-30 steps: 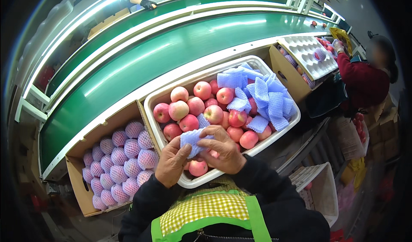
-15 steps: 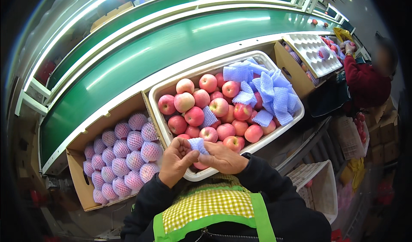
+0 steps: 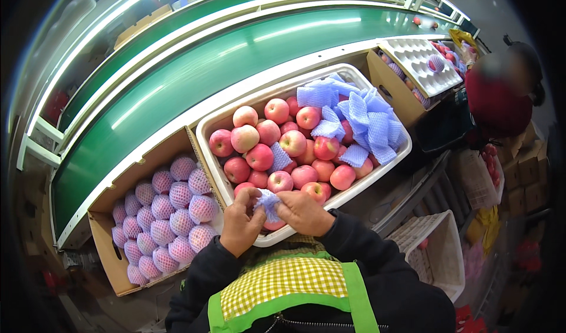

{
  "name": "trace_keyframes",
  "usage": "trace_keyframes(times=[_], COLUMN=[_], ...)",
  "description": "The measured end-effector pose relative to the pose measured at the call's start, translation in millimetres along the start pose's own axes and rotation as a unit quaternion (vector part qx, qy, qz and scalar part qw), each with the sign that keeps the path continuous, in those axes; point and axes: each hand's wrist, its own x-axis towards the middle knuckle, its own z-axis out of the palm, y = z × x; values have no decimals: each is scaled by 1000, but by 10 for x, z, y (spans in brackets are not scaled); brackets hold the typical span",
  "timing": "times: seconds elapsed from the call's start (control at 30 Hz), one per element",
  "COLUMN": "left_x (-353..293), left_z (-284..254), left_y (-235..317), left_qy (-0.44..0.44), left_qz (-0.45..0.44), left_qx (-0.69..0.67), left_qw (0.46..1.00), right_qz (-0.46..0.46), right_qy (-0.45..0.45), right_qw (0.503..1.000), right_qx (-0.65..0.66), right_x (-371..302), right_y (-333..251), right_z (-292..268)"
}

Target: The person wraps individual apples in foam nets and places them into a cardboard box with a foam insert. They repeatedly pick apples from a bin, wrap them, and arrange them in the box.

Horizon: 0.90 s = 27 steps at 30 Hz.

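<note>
Over the near edge of a white tub (image 3: 383, 168), both my hands grip a crumpled pale-blue foam net sleeve (image 3: 269, 199). My left hand (image 3: 240, 222) pinches one side of it, and my right hand (image 3: 305, 213) pinches the other. A red apple (image 3: 273, 224) shows just beneath the sleeve; whether the net touches it I cannot tell. Loose pink-red apples (image 3: 259, 156) fill much of the tub, with a heap of blue foam net sleeves (image 3: 377, 126) on its right side. Left of the tub, a cardboard carton (image 3: 101, 230) holds rows of net-wrapped apples (image 3: 162, 231).
Behind the tub runs a green conveyor belt (image 3: 200, 79) with a white rail. At the right are another carton (image 3: 392, 88) topped by a white moulded tray (image 3: 413, 61), a person in a dark red top (image 3: 498, 103), and a white crate (image 3: 451, 256) lower down.
The sleeve has gone from a compact, folded shape to a spread, crumpled one between my fingers. My right hand has turned into a pinch on it. The view has shifted slightly.
</note>
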Motion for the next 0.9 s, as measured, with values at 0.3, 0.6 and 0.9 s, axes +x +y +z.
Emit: trace_keyframes(times=[0.3, 0.6, 0.9], left_x=[94, 158, 415], left_z=[74, 318, 851], left_y=[39, 292, 349], left_qy=[-23, -121, -356], left_qz=[-60, 123, 157], left_qx=[-174, 56, 62], left_qw=[983, 983, 919], right_qz=[-323, 9, 89], right_qy=[163, -146, -23], right_qw=[923, 976, 785], right_qx=[-127, 161, 612], right_x=[-130, -274, -673], right_y=[-336, 23, 624], right_z=[95, -361, -433])
